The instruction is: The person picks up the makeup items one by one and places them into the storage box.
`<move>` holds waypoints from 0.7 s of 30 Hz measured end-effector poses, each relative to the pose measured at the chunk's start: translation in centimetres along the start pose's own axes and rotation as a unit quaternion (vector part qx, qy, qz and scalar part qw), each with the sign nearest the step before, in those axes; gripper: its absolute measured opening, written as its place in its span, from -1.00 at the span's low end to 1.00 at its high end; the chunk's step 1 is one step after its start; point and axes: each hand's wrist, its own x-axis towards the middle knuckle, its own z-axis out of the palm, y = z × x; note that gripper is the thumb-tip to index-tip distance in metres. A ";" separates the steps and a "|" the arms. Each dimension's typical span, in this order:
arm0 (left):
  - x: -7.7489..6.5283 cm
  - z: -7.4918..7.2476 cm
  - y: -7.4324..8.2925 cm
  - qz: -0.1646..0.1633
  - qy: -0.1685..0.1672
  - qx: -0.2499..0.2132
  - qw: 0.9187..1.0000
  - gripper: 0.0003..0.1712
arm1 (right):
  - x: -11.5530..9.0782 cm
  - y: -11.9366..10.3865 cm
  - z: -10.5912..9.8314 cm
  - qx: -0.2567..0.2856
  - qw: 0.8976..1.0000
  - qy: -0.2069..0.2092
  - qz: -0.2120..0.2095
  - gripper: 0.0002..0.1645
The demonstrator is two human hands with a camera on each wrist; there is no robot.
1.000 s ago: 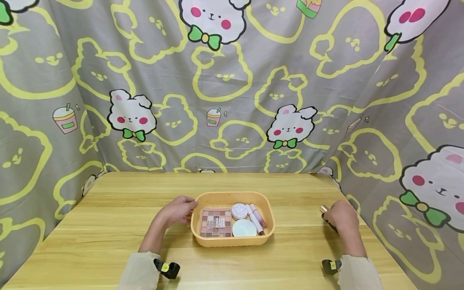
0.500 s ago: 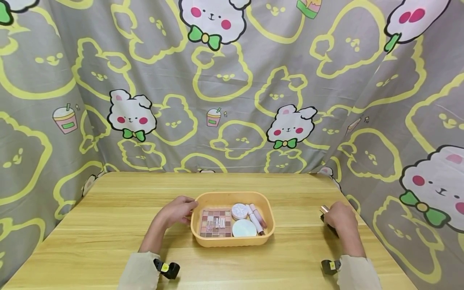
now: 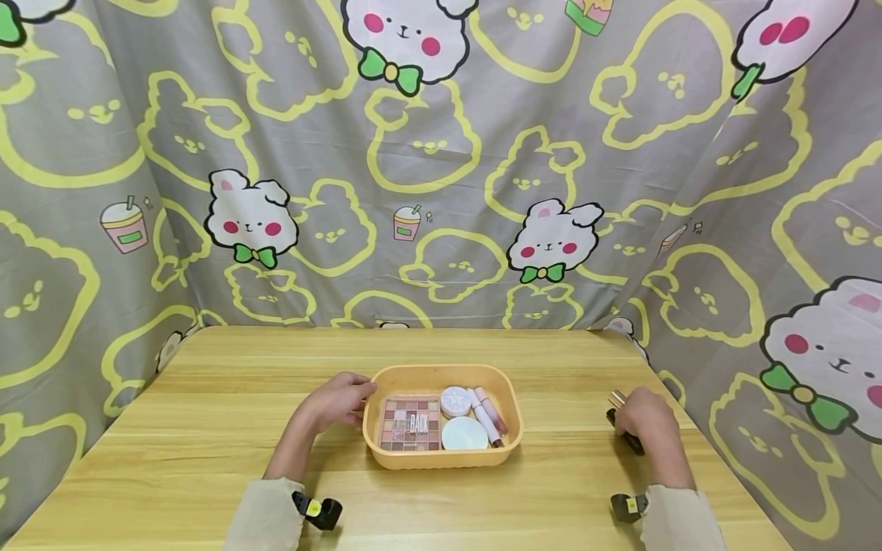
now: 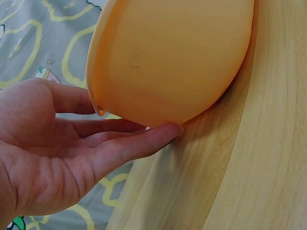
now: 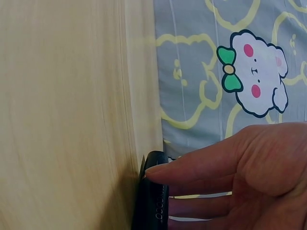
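An orange-yellow plastic basket (image 3: 443, 459) stands mid-table. Inside lie an eyeshadow palette (image 3: 410, 425), a round star-marked compact (image 3: 456, 401), a plain pale round compact (image 3: 465, 434) and two slim pink-white tubes (image 3: 485, 417). My left hand (image 3: 339, 401) holds the basket's left end, its thumb (image 4: 163, 137) against the outer wall and some fingertips hidden. On the right, my right hand (image 3: 649, 419) grips a black tube (image 5: 152, 196) with pale lettering, its thumb (image 5: 192, 167) on one side. Gold-coloured ends (image 3: 617, 399) stick out past the hand in the head view; what they belong to is unclear.
The wooden table (image 3: 331, 490) reaches back to a grey patterned curtain (image 3: 441, 275), which also hangs along both sides. Black wrist cameras (image 3: 324, 513) sit at the cuffs of both sleeves.
My right hand has shifted slightly left and turned, so more of the black tube and the gold ends shows. The left hand and the basket stay where they were.
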 end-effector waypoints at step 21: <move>0.0 0.1 0.0 -0.003 0.004 -0.001 1.000 -0.47 | -0.5 -1.1 -0.4 -0.021 0.999 0.001 -0.024 -0.88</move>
